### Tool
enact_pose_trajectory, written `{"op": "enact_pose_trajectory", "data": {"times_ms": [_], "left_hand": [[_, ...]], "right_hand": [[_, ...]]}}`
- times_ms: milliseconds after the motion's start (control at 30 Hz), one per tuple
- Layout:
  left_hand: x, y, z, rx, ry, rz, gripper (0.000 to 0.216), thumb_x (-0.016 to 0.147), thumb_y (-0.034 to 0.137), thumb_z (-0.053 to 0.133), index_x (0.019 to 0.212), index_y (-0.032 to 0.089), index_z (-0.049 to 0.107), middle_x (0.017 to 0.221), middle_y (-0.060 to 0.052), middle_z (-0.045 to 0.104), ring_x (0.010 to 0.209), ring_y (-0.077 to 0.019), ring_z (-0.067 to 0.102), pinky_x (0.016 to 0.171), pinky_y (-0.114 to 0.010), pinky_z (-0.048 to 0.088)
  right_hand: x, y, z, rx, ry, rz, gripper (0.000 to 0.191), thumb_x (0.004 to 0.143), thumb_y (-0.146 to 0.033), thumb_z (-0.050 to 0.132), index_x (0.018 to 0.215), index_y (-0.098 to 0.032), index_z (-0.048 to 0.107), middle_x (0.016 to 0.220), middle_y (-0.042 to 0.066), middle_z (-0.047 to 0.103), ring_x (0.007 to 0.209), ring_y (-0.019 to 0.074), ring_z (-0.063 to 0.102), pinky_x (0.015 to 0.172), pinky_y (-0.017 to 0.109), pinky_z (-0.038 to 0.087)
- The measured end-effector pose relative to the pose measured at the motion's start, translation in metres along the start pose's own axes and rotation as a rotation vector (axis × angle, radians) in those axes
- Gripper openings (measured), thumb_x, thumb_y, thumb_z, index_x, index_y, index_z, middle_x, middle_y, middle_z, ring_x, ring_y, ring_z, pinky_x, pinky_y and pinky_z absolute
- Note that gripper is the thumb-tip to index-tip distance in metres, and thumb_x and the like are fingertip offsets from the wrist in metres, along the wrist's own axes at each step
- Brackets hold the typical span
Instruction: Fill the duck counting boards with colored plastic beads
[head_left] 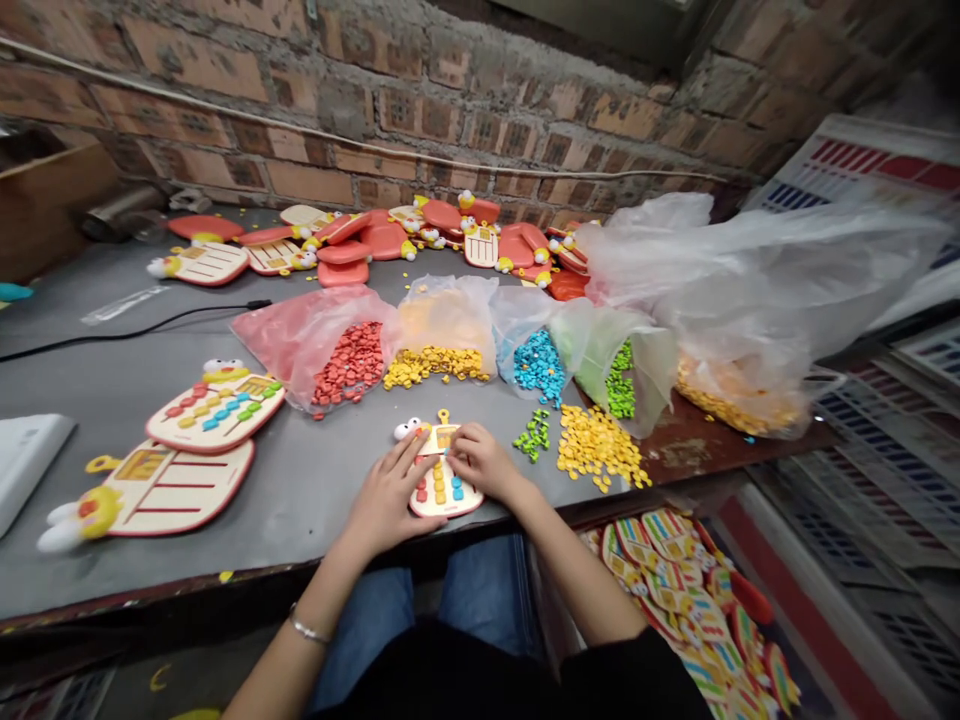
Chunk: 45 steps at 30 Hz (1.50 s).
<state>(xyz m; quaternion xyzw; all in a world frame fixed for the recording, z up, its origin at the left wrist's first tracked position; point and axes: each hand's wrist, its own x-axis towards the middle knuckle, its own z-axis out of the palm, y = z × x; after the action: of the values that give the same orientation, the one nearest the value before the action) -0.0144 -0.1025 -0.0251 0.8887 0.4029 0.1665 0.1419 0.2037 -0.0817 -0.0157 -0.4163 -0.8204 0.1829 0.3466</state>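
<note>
Pinning a light, stiff-looking bead board near the front edge of the desk, left hand spread open across it, right hand curled over its top end, grip unclear, rim safest for holding, away from the seated beads.

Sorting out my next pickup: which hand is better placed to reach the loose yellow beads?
Probably your right hand. It rests on the duck-shaped bead board on the side nearer the loose yellow beads, while your left hand lies on the board's far side from them.
</note>
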Motion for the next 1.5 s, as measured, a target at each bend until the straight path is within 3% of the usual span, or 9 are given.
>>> {"op": "enact_pose_trajectory", "data": {"times_ms": [233,367,533,700,767,933,1033,1167,1500], "left_hand": [[0.000,-0.003,0.003,-0.003,0.038,0.020,0.076,0.071,0.050,0.072,0.138,0.024,0.047,0.157,-0.009,0.027,0.141,-0.0330,0.028,0.105,-0.046,0.038],[0.000,-0.004,0.003,0.021,0.033,0.023,0.068,0.075,0.051,0.067,0.135,0.024,0.049,0.157,-0.009,0.026,0.142,-0.0325,0.027,0.103,-0.047,0.039],[0.000,-0.004,0.002,0.041,0.020,0.009,0.071,0.074,0.051,0.068,0.136,0.025,0.048,0.157,-0.010,0.025,0.142,-0.0329,0.026,0.103,-0.048,0.038],[-0.001,-0.003,0.005,0.046,0.030,0.008,0.070,0.074,0.049,0.068,0.136,0.026,0.048,0.157,-0.010,0.025,0.142,-0.0343,0.026,0.103,-0.049,0.035],[-0.002,-0.002,0.004,0.040,0.043,0.008,0.071,0.074,0.048,0.068,0.138,0.026,0.047,0.157,-0.011,0.025,0.141,-0.0346,0.027,0.105,-0.049,0.034],[-0.001,0.003,0.000,0.024,0.030,0.006,0.074,0.072,0.050,0.070,0.136,0.024,0.047,0.157,-0.012,0.024,0.143,-0.0339,0.023,0.106,-0.049,0.032],[-0.001,0.004,-0.003,0.015,0.015,0.001,0.076,0.070,0.049,0.072,0.137,0.024,0.046,0.158,-0.012,0.022,0.144,-0.0337,0.021,0.108,-0.049,0.031],[-0.001,0.005,-0.003,0.018,0.000,-0.014,0.078,0.071,0.048,0.072,0.139,0.023,0.044,0.158,-0.012,0.021,0.144,-0.0333,0.020,0.108,-0.049,0.030],[0.000,0.006,-0.004,0.016,-0.009,-0.014,0.077,0.072,0.050,0.072,0.138,0.024,0.044,0.159,-0.011,0.020,0.144,-0.0321,0.019,0.106,-0.047,0.032]], "right_hand": [[-0.005,-0.020,0.008,0.038,0.005,0.002,0.019,0.087,-0.022,0.057,0.068,-0.020,0.054,0.072,0.002,0.059,0.077,0.0183,0.056,0.079,0.034,0.048],[-0.019,-0.018,-0.018,0.150,-0.021,0.062,0.012,0.087,-0.027,0.060,0.075,-0.023,0.060,0.078,0.002,0.066,0.080,0.0187,0.061,0.081,0.033,0.050],[-0.022,0.046,-0.082,-0.161,0.380,0.412,0.016,0.088,-0.021,0.050,0.089,-0.018,0.066,0.092,0.008,0.063,0.086,0.0217,0.059,0.080,0.035,0.048],[-0.015,0.101,-0.105,-0.566,0.089,0.673,0.016,0.079,-0.008,0.053,0.083,-0.015,0.067,0.092,0.010,0.061,0.086,0.0207,0.056,0.082,0.031,0.046],[-0.015,0.107,-0.102,-0.543,0.113,0.634,0.016,0.078,-0.006,0.051,0.079,-0.016,0.064,0.089,0.009,0.060,0.082,0.0188,0.055,0.079,0.030,0.046],[-0.020,0.084,-0.080,-0.091,0.458,0.425,0.007,0.083,-0.024,0.057,0.085,-0.018,0.060,0.090,0.007,0.060,0.073,0.0178,0.058,0.065,0.031,0.053],[-0.015,0.054,-0.055,0.119,0.364,0.335,0.012,0.085,-0.030,0.060,0.088,-0.019,0.062,0.091,0.007,0.063,0.080,0.0197,0.063,0.070,0.033,0.055],[0.001,0.025,-0.026,0.086,0.139,0.159,0.010,0.089,-0.023,0.057,0.084,-0.019,0.064,0.090,0.007,0.067,0.087,0.0198,0.063,0.081,0.035,0.052],[-0.006,0.031,-0.013,-0.109,0.053,0.010,0.017,0.095,-0.022,0.049,0.094,-0.018,0.065,0.101,0.011,0.067,0.094,0.0202,0.062,0.084,0.036,0.052]]}}
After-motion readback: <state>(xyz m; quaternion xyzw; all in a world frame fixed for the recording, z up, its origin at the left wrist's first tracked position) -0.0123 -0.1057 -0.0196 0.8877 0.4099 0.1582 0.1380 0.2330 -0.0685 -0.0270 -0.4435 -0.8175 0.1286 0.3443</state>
